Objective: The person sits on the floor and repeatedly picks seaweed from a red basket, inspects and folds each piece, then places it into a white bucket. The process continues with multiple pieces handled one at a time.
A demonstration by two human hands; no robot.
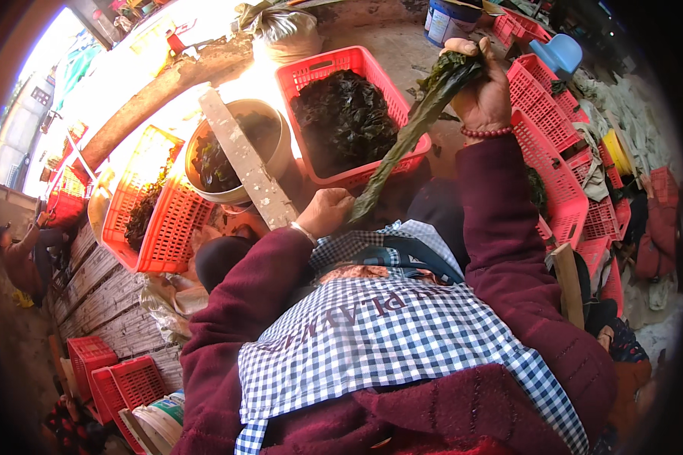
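A long strip of green seaweed [407, 139] stretches slantwise between my hands. My right hand [484, 91], raised at the upper right and wearing a red bead bracelet, grips its bunched upper end. The lower end is at my left hand [325, 211], closed in a fist with a bangle at the wrist; the fingers hide exactly how it holds the strip. Beyond the hands stands a red plastic basket [370, 60] full of dark wet seaweed [341, 122]. Left of it, a wooden board [247, 156] leans across a pale bucket [287, 142] that also contains dark seaweed.
A red basket [173, 239] with seaweed stands at the left. Stacked red baskets [546, 108], a blue plastic stool [560, 51] and a wooden post [569, 284] are on the right. A tied sack [287, 34] lies ahead. Other people [20, 256] sit at both sides.
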